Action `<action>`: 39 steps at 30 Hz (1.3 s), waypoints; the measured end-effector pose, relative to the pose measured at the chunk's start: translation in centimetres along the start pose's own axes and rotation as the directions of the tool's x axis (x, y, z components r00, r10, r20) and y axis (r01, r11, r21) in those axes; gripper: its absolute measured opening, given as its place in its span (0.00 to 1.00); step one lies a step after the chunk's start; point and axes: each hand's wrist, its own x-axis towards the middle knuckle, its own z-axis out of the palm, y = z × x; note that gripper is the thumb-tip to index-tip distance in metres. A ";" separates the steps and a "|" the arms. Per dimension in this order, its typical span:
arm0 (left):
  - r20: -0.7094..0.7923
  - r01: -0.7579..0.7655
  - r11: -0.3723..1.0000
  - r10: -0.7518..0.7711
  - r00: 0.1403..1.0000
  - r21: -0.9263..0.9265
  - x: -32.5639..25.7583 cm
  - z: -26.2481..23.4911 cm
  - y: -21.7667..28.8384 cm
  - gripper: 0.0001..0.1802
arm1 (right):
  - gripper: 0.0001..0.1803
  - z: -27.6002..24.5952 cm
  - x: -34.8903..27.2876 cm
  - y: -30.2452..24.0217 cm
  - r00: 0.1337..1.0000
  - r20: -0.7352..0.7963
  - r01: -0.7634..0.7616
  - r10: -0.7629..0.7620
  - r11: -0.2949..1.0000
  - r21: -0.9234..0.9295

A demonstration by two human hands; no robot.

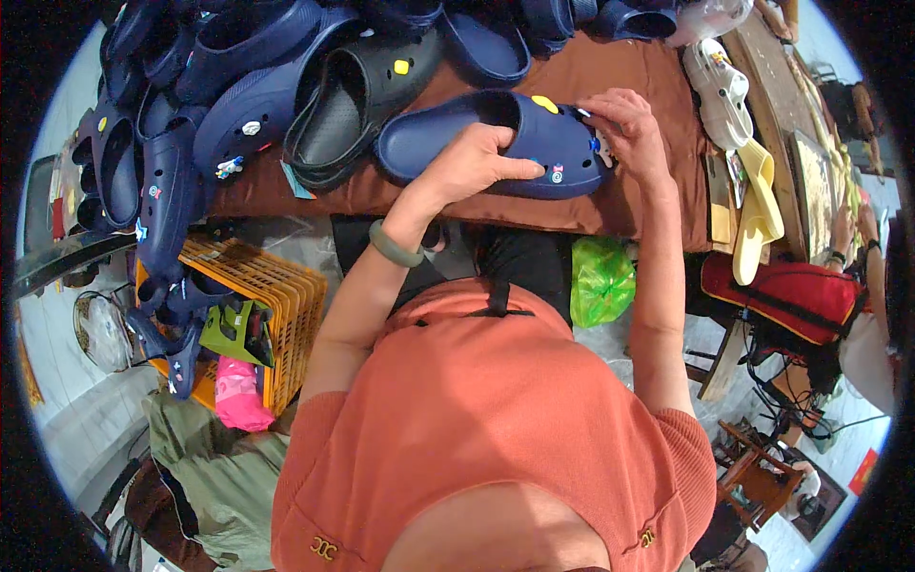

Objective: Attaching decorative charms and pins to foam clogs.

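Navy clog (496, 143) lies on its side on the brown table cloth (629, 76), near the table's front edge, just in front of the person in the orange shirt (496, 419). It has small charms on its toe part: a yellow charm (544, 103) on top and a round one lower on the side.

From the head camera, the left hand (474, 164) rests on the clog's side, the fingers curled over the rim and the thumb stretched along the wall, so it holds the shoe steady. A green bangle (394, 246) sits on this wrist. The right hand (624, 129) is at the toe end, with fingertips pinched close together on a small charm at the clog's front; I cannot tell exactly what the charm looks like, it is too small.

Behind the clog, a black clog (357, 95) and many more navy clogs (248, 86) are piled on the left part of the table. A white clog (720, 86) and a pale yellow shoe (758, 205) lie at the right edge. Under the table stand an orange plastic crate (276, 286), a green plastic bag (600, 281) and a red bag (786, 300).
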 end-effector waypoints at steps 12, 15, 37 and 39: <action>0.000 0.008 0.999 -0.008 1.000 0.039 0.0 -0.1 -0.6 0.15 | 0.17 -1.0 -0.2 -2.3 0.975 0.149 0.206 -0.163 0.919 -0.336; -0.003 0.026 0.999 -0.026 1.000 0.037 0.1 0.0 -0.9 0.15 | 0.16 -1.0 -0.4 -2.5 0.979 0.137 0.185 -0.149 0.934 -0.306; -0.004 0.003 0.998 -0.003 1.000 0.059 0.0 0.2 -0.5 0.15 | 0.10 2.0 -1.9 -3.6 0.989 -0.125 0.009 -0.077 0.882 -0.471; -0.011 0.011 0.998 -0.010 1.000 0.063 0.1 -0.1 -0.7 0.15 | 0.10 2.0 -1.9 -4.2 0.988 -0.124 0.020 -0.091 0.876 -0.481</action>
